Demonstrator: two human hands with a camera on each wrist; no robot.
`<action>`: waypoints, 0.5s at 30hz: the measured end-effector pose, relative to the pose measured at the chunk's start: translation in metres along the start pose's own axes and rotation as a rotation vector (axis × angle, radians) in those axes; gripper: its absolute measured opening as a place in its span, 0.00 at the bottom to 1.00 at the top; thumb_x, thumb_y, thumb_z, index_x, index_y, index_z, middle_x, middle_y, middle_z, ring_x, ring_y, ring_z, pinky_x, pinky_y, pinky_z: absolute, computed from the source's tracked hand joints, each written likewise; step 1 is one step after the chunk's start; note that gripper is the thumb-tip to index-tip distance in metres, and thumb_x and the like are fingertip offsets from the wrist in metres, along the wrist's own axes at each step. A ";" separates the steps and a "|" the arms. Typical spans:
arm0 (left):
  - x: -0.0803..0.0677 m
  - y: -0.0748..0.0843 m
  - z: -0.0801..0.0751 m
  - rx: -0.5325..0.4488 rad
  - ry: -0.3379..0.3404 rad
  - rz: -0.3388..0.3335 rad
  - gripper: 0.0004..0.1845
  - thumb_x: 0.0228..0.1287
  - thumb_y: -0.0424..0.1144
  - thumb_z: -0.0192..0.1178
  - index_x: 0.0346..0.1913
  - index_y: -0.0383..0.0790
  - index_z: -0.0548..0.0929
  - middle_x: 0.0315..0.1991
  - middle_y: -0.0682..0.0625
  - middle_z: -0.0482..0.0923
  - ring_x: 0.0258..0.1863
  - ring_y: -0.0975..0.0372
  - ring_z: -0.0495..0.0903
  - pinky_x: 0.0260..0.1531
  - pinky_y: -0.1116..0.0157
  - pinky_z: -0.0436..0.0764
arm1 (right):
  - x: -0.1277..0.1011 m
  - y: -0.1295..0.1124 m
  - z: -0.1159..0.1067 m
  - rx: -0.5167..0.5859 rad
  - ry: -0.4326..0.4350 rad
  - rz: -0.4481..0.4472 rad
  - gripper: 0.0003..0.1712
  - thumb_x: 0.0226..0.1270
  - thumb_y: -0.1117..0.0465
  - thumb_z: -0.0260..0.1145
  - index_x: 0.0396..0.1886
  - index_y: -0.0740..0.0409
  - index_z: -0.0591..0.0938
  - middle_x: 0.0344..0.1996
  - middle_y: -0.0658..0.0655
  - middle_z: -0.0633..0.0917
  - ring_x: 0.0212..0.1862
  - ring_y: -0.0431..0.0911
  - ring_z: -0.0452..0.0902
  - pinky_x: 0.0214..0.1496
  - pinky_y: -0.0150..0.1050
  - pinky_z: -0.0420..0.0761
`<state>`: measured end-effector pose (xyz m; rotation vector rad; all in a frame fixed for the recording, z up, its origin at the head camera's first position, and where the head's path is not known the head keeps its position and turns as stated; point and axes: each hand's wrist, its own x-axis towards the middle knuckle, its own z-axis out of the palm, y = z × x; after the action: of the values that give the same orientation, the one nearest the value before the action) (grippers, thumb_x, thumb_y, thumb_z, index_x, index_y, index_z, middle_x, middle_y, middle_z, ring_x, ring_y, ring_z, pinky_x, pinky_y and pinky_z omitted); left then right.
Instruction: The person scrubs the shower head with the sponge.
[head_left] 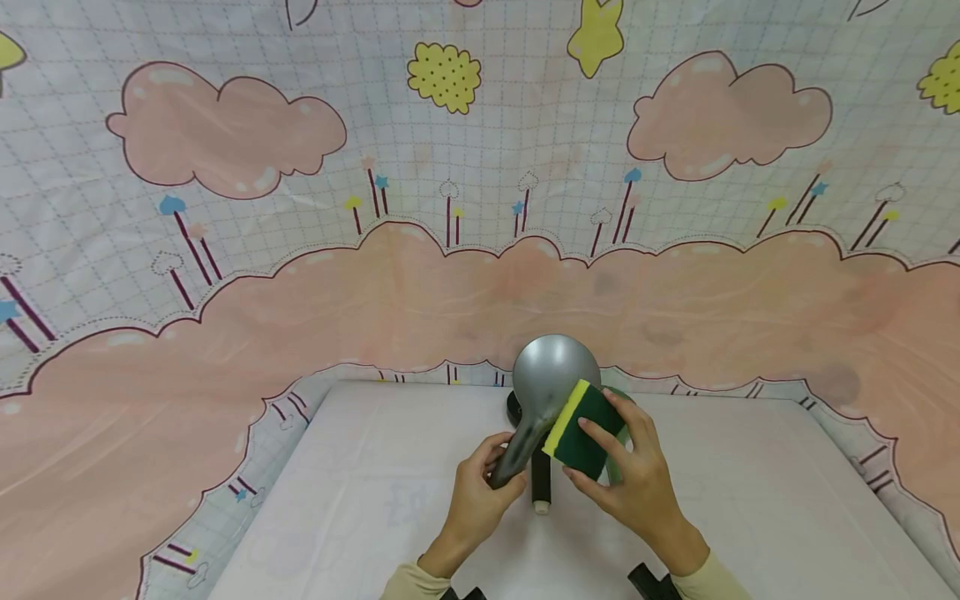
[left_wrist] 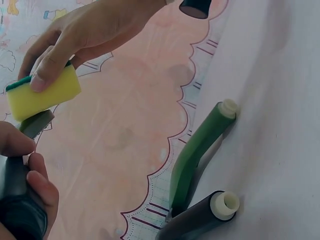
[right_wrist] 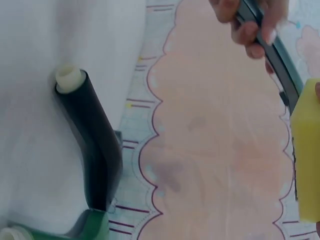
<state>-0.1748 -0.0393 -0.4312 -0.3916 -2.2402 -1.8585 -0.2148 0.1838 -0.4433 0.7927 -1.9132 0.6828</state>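
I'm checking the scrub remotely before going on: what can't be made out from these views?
- Grey ladle: the inside of its bowl faces away in the head view; both wrist views cut it off.
- Sponge: its contact face is hidden against the ladle.
- Black ladle and green ladle: bowls are covered in the head view by the grey ladle and right hand.
- Left hand: only its fingertips show in the wrist views.

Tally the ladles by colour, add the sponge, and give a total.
Grey ladle, held by the left hand: 1
Black ladle: 1
Green ladle: 1
Sponge, yellow and green, in the right hand: 1
Total: 4
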 end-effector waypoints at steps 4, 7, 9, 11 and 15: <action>-0.001 0.002 -0.001 -0.004 0.008 0.008 0.24 0.52 0.23 0.65 0.55 0.38 0.79 0.40 0.40 0.87 0.31 0.69 0.80 0.33 0.71 0.77 | 0.002 0.008 -0.006 0.017 0.030 0.043 0.36 0.61 0.31 0.62 0.53 0.54 0.84 0.64 0.70 0.73 0.62 0.62 0.68 0.73 0.25 0.56; -0.002 0.001 -0.001 -0.013 0.009 0.011 0.24 0.52 0.22 0.65 0.55 0.38 0.79 0.39 0.41 0.87 0.30 0.69 0.79 0.33 0.71 0.78 | 0.002 0.011 -0.008 0.024 0.035 0.067 0.36 0.61 0.31 0.63 0.54 0.54 0.84 0.65 0.70 0.72 0.63 0.61 0.67 0.73 0.24 0.56; -0.002 0.000 -0.001 -0.014 0.010 0.009 0.24 0.52 0.22 0.65 0.54 0.38 0.80 0.38 0.43 0.87 0.30 0.69 0.79 0.33 0.71 0.78 | 0.001 0.011 -0.007 0.031 0.036 0.079 0.36 0.60 0.31 0.63 0.54 0.54 0.84 0.65 0.69 0.72 0.64 0.61 0.67 0.73 0.25 0.56; -0.002 -0.001 -0.001 -0.009 0.012 0.008 0.24 0.52 0.22 0.65 0.54 0.39 0.80 0.37 0.43 0.87 0.30 0.69 0.79 0.33 0.71 0.78 | 0.000 0.009 -0.005 0.032 0.034 0.085 0.36 0.60 0.31 0.63 0.54 0.54 0.84 0.65 0.69 0.72 0.64 0.60 0.66 0.73 0.24 0.56; -0.003 -0.002 0.000 0.008 0.017 0.019 0.24 0.52 0.22 0.65 0.55 0.38 0.79 0.37 0.40 0.87 0.31 0.70 0.79 0.33 0.71 0.78 | -0.001 0.002 0.000 0.032 0.033 0.075 0.36 0.61 0.30 0.62 0.55 0.52 0.84 0.65 0.69 0.72 0.64 0.60 0.67 0.72 0.24 0.56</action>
<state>-0.1729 -0.0397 -0.4343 -0.3932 -2.2242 -1.8365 -0.2157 0.1858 -0.4444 0.7281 -1.9143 0.7695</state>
